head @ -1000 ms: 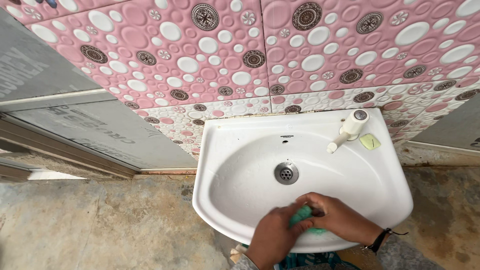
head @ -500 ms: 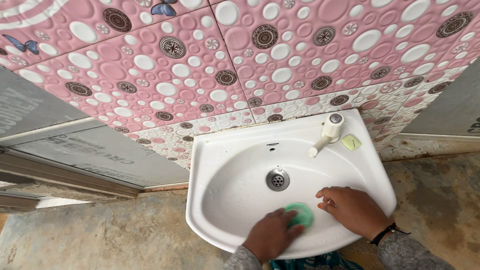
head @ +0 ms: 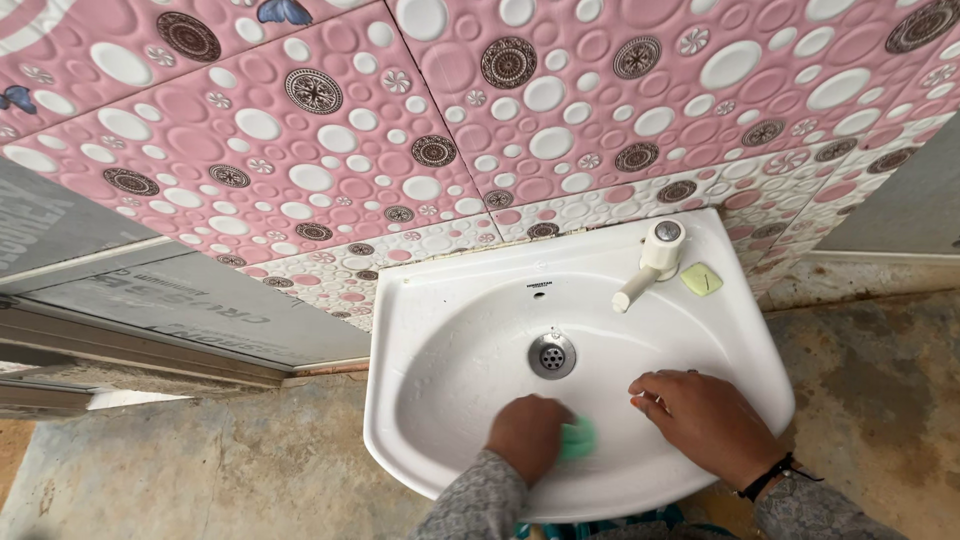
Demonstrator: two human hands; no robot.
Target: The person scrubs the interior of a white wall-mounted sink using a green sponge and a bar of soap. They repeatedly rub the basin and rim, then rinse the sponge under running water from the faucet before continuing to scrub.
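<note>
Inside glossy white basin (head: 450, 300), soft green scrubber (head: 578, 438).

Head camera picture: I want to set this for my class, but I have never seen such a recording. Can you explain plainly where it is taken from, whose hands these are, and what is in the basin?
The picture comes from a camera worn on a person's head, looking down, so both hands are that person's own. No machine is involved. Below is a white wall-mounted washbasin with a metal drain in the middle. At its back right corner stands a white tap, and beside it lies a small pale green bar of soap. The left hand presses a green scrubbing pad against the inside of the basin. The right hand rests flat on the basin beside it, holding nothing. Behind is a pink wall patterned with white circles.
</note>
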